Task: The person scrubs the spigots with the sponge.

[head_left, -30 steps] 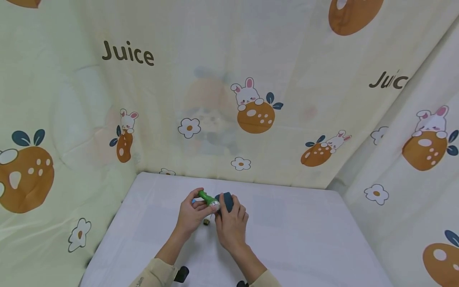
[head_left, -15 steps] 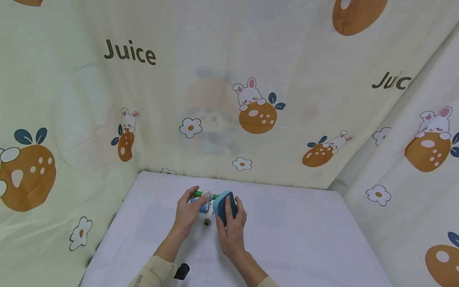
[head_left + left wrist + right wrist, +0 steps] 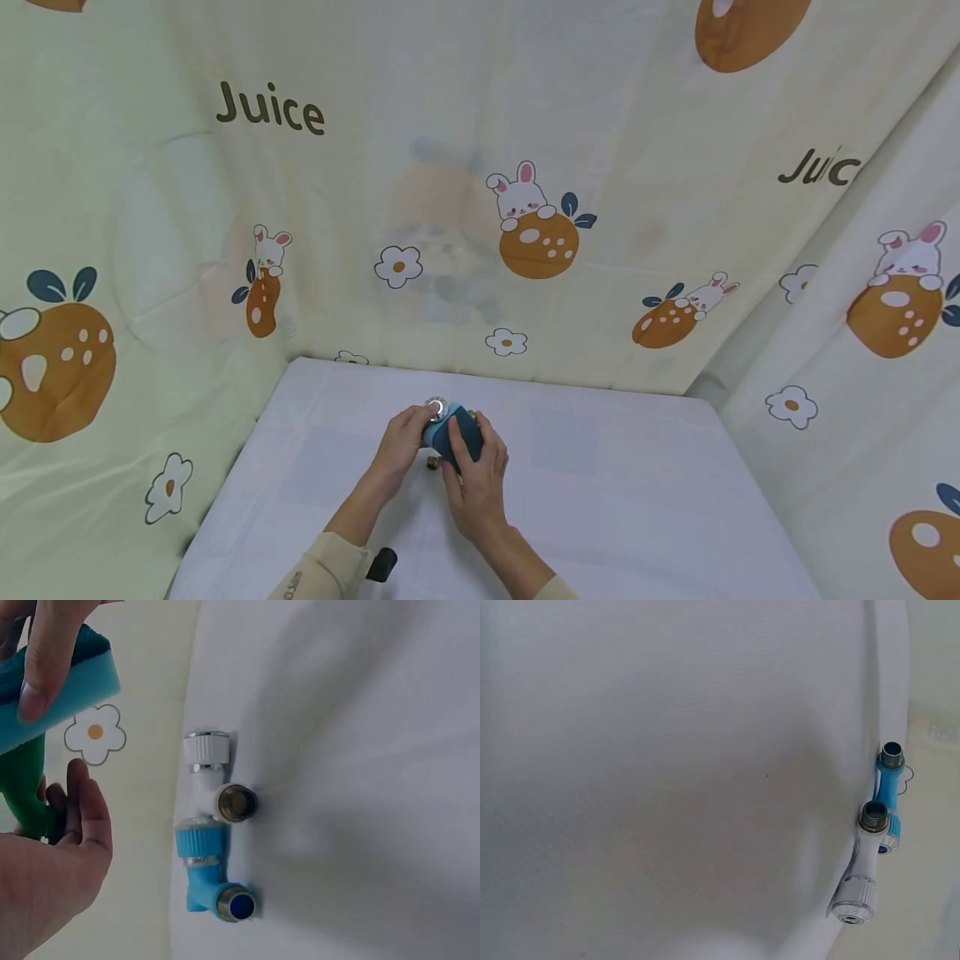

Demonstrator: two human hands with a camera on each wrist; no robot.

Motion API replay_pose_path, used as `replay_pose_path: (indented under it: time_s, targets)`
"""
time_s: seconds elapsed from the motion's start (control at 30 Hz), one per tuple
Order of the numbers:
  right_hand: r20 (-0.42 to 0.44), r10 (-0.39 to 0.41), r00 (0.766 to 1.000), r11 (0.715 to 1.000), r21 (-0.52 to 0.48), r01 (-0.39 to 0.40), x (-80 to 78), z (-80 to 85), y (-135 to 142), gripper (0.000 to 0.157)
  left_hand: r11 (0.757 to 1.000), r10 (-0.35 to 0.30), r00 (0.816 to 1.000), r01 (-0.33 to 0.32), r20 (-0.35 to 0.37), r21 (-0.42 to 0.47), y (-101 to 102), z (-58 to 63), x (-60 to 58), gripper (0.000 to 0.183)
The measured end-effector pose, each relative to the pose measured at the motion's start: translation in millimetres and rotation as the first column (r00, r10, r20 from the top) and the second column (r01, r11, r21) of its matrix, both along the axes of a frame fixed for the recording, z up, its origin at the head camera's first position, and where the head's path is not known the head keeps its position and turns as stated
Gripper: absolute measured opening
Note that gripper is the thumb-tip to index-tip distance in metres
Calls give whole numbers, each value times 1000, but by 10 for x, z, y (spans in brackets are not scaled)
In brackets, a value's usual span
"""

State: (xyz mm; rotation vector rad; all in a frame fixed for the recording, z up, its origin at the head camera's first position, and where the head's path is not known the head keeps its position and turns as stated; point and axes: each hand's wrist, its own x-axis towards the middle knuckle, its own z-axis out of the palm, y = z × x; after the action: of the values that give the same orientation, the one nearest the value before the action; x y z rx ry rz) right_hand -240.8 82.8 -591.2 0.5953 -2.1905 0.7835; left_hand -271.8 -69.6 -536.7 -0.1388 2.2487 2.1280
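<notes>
Sponge (image 3: 75,690) against green valve (image 3: 24,776), one in each gripping hand

Far left of the middle of the table (image 3: 637,483), the left hand (image 3: 399,450) grips the green valve, its fingers curled round one end and its thumb up by the silver knob (image 3: 442,403). The valve is off the tabletop. Its long axis seems to run roughly left to right, from that grip toward the other hand, though the sponge covers much of it; a bit of green shows again past the sponge's far right edge.

Below the held pieces, two more valves lie on the cloth: the blue valve (image 3: 204,874) on the left and the white valve (image 3: 208,780) just to its right, so close that they seem to touch. From the head view, little more than the white one's brass end shows under the hands.

Right of the green valve comes the sponge, pale layer turned left toward the valve, dark layer under the fingers of the right hand (image 3: 480,487), which clasps it from the right and near side. Sponge and valve appear to touch, but the contact itself is hidden. The left hand is the nearer one to the knob; the right reaches the valve only through the sponge.
</notes>
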Motion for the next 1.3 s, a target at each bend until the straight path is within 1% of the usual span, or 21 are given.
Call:
replay_pose_path:
  time_s: [0.1, 0.23, 0.37, 0.47, 0.57, 0.67, 0.73, 0.8, 0.93, 1.07, 1.2, 1.3]
  targets:
    - [-27, -4, 1000, 1000, -2, 4, 8, 20, 0, 71, 999, -40, 999, 39, -20, -32, -17, 9, -13, 53]
    - [-31, 2, 1000, 1000, -11, -2, 19, 39, -7, 70, 995, -52, 997, 48, -52, -82, -17, 26, -8, 53]
    - [9, 15, 1000, 999, -39, -14, 20, 57, -8, 71, 996, -67, 991, 60, -119, -63, 8, 39, 17, 51]
    - [31, 8, 999, 999, -49, -6, 17, 65, 0, 71, 997, -72, 981, 67, -181, -36, 34, 42, 26, 44]
    - [17, -3, 1000, 999, -51, 4, 2, 72, 11, 70, 998, -57, 972, 48, -228, -48, 51, 45, 31, 34]
    - [3, -15, 1000, 999, -48, 15, -17, 82, 24, 69, 997, -56, 963, 40, -264, -65, 47, 47, 32, 29]
    - [9, -18, 1000, 999, -48, 19, -24, 88, 32, 68, 996, -64, 960, 43, -274, -81, 38, 47, 28, 31]
    - [32, -22, 999, 998, -50, 24, -24, 96, 45, 66, 994, -76, 958, 51, -277, -94, 28, 39, 23, 33]
    - [71, -20, 997, 999, -45, 23, -35, 116, 65, 63, 990, -80, 959, 46, -272, -130, 8, 23, 26, 32]
    - [84, -16, 996, 999, -29, 19, -60, 142, 99, 63, 989, -83, 960, 48, -266, -137, -4, 23, 34, 30]
    - [92, -33, 995, 999, -11, 34, -84, 158, 130, 64, 989, -102, 957, 68, -272, -132, -6, 22, 35, 29]
    - [98, -42, 994, 999, 0, 42, -87, 166, 137, 65, 988, -104, 955, 66, -279, -140, -5, 18, 38, 28]
